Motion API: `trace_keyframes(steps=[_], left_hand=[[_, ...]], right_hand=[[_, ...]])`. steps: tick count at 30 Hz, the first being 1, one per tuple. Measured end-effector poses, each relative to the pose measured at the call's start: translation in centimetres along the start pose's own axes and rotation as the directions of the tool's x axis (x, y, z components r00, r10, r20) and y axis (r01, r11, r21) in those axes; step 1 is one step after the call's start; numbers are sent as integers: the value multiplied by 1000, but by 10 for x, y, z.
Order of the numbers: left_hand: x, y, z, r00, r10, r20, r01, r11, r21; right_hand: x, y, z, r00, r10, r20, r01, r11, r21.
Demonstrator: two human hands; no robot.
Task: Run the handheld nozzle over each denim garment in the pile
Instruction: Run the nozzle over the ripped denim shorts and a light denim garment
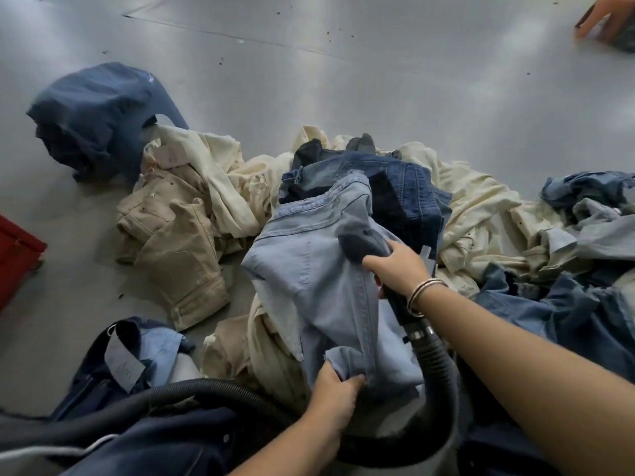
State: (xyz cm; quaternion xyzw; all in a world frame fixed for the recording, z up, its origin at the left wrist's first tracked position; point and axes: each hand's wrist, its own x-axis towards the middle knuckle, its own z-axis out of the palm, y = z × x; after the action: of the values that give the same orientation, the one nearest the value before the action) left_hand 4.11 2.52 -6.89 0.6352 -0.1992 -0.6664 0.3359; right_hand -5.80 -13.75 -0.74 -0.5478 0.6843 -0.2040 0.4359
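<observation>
Denim, pale blue: the light-blue denim garment (319,290) lies crumpled on top of the middle of the pile; every place below is given relative to it.
Left hand (335,395): at its near hem, fingers curled round a fold of the cloth, gripping it.
Right hand (395,266): at its right edge, fingers clenched round the handle of the handheld nozzle (364,243); two metal bangles (424,293) sit on the wrist.
Nozzle head: dark and blurred, lying against the garment's upper right part; the exact contact I cannot tell.
Ribbed black hose (436,369): runs from the nozzle down the garment's right side, loops nearer than its hem and goes off to the near left.
Navy garment (147,438): nearer and to the left, under the hose, with a grey paper tag (123,364) on a lighter blue piece beside it.
White cord (55,450): near left, lying across the navy cloth.
Mid-blue denim heap (577,314): to the right, behind the right forearm.
Khaki trousers (175,242): just to the left, folded in a lump.
Cream garments (240,187): spread beneath and beyond it, to the left and right.
Dark-blue denim jeans (405,187): touching its far edge, partly under it.
Red crate (15,255): well to the left, at the frame edge.
Dark-blue bundled garment (92,118): far left, apart from the pile on the grey metal table (343,63).
Another person's hand (604,18): far right corner, blurred, its grip cannot be told.
</observation>
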Motion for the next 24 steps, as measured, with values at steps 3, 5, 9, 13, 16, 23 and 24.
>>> trace_keyframes(steps=[3,5,9,13,16,23,24], left_hand=[[0,-2,3,1000,-31,-1,31,999,33],[0,-5,5,1000,-28,8,27,998,55],[4,-4,11,999,46,-24,-44,995,85],[3,4,16,990,128,-59,-125,990,61],[1,4,21,988,138,-63,-136,990,32],[-3,7,16,992,74,-99,-76,997,-19],[-4,7,14,994,79,-72,-79,997,-2]], right_hand=[[22,-18,-17,994,-5,-111,11,998,54],[26,-24,-33,988,1,-153,17,992,122],[4,-21,-78,984,43,-171,13,950,313],[-52,2,-102,991,65,-120,-25,952,306],[-103,28,-83,997,68,40,-75,977,199],[-124,59,-19,969,111,219,-125,991,49],[-115,56,-16,976,94,199,-99,995,15]])
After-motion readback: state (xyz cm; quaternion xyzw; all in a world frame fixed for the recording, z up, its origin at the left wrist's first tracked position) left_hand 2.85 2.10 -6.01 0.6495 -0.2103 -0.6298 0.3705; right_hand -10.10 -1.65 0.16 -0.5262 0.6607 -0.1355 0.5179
